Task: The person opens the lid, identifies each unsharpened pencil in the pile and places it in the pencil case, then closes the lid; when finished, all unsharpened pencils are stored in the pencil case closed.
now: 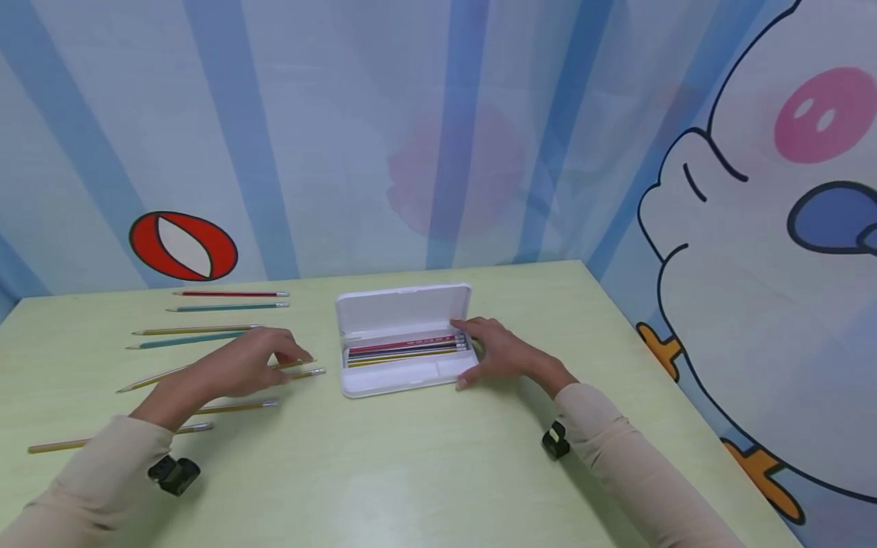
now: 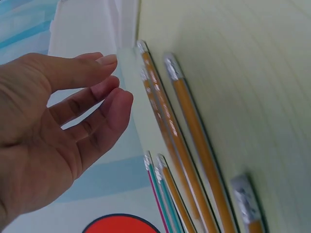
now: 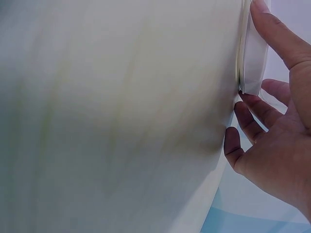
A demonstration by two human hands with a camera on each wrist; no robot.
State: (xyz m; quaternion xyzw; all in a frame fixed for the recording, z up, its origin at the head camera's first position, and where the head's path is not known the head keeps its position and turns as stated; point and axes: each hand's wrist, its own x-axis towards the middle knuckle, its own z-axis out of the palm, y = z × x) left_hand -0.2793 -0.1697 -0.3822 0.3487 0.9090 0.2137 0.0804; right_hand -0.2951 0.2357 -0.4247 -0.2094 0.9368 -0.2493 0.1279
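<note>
My left hand (image 1: 240, 364) hovers over loose pencils on the left, thumb and fingers loosely bent with nothing between them. Nearest its fingertips is a yellow pencil (image 1: 311, 373) with a metal-and-eraser end; a second yellow pencil (image 2: 149, 90) lies right alongside. At the middle stands a white pencil case (image 1: 404, 386), its lid (image 1: 404, 308) raised at the back. Several red, dark and yellow pencils (image 1: 404, 350) lie inside it. My right hand (image 1: 503, 352) holds the case's right end, thumb at the front corner (image 3: 260, 6) and fingers toward the lid side.
Red (image 1: 229, 294) and teal (image 1: 226, 307) pencils lie at the back left, with more yellow ones (image 1: 58, 446) nearer the front. The pale table (image 1: 411, 472) meets a striped curtain (image 1: 342, 152) at the back. A cartoon figure is printed on the right wall.
</note>
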